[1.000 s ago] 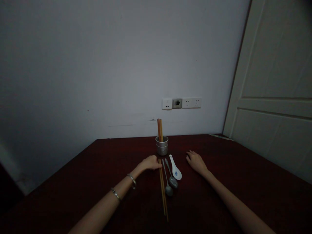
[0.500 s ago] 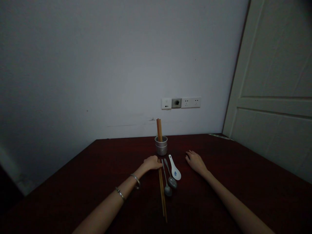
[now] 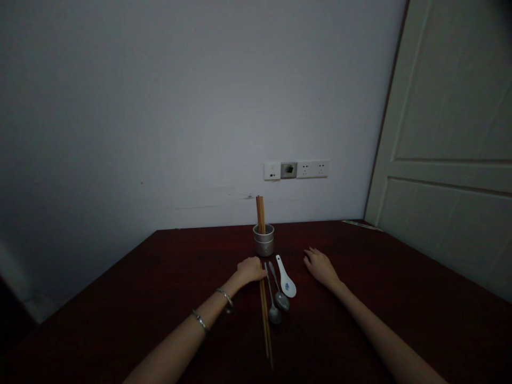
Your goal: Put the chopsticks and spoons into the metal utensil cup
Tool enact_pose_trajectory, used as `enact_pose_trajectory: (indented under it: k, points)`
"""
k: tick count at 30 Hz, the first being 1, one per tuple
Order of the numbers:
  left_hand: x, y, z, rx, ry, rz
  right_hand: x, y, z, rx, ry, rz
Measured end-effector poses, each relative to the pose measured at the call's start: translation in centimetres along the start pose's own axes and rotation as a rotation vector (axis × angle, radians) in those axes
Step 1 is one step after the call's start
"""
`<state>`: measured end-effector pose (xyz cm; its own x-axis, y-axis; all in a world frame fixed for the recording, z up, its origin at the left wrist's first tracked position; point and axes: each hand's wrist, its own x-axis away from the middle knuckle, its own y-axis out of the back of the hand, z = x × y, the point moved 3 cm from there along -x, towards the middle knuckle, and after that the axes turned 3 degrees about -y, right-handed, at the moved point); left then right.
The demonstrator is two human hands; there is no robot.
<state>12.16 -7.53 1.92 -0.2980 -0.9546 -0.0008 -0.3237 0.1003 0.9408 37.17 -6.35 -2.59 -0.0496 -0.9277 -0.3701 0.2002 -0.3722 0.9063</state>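
My left hand (image 3: 250, 269) rests on the dark red table (image 3: 160, 298) with its fingers curled over the far end of a pair of wooden chopsticks (image 3: 265, 325) lying flat. Two metal spoons (image 3: 276, 301) and a white ceramic spoon (image 3: 287, 281) lie just right of the chopsticks. A small metal cup (image 3: 264, 240) behind them holds more chopsticks (image 3: 260, 213) standing upright. My right hand (image 3: 319, 265) lies flat on the table to the right of the spoons, fingers stretched out, holding nothing.
A grey wall with a row of sockets (image 3: 296, 169) stands behind the table. A white door (image 3: 452, 149) is on the right. A thin flat object (image 3: 362, 224) lies at the table's far right corner.
My left hand has closed a little further over the end of the lying chopsticks. The view has shifted slightly. The right hand stays put.
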Motion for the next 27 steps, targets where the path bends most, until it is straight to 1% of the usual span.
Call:
enact_pose_trajectory:
  k: [5, 9, 15, 18, 20, 22, 25, 27]
  points:
    - [0.3, -0.1, -0.2, -0.046, 0.004, -0.026, 0.1, 0.2, 0.2, 0.016, 0.004, 0.007]
    - [0.4, -0.1, -0.4, -0.061, 0.031, -0.050, 0.1, 0.3, 0.2, 0.020, -0.012, 0.020]
    - [0.7, 0.0, -0.7, -0.041, 0.059, -0.069, 0.1, 0.2, 0.2, 0.001, -0.013, 0.015]
    - [0.9, 0.3, -0.8, -0.044, 0.075, -0.075, 0.1, 0.0, 0.2, -0.015, -0.017, 0.006]
    - [1.1, 1.0, -1.0, -0.053, 0.071, -0.099, 0.1, 0.0, 0.2, -0.051, -0.021, 0.004]
    - [1.3, 2.1, -1.3, -0.066, 0.062, -0.137, 0.0, 0.2, 0.0, -0.138, -0.035, 0.002]
    - [1.8, 4.7, -1.9, -0.079, 0.058, -0.209, -0.3, 1.1, -0.9, -0.365, -0.105, -0.021]
    - [2.2, 6.9, -2.4, -0.071, 0.051, -0.277, -0.7, 2.3, -1.4, -0.527, -0.153, -0.073]
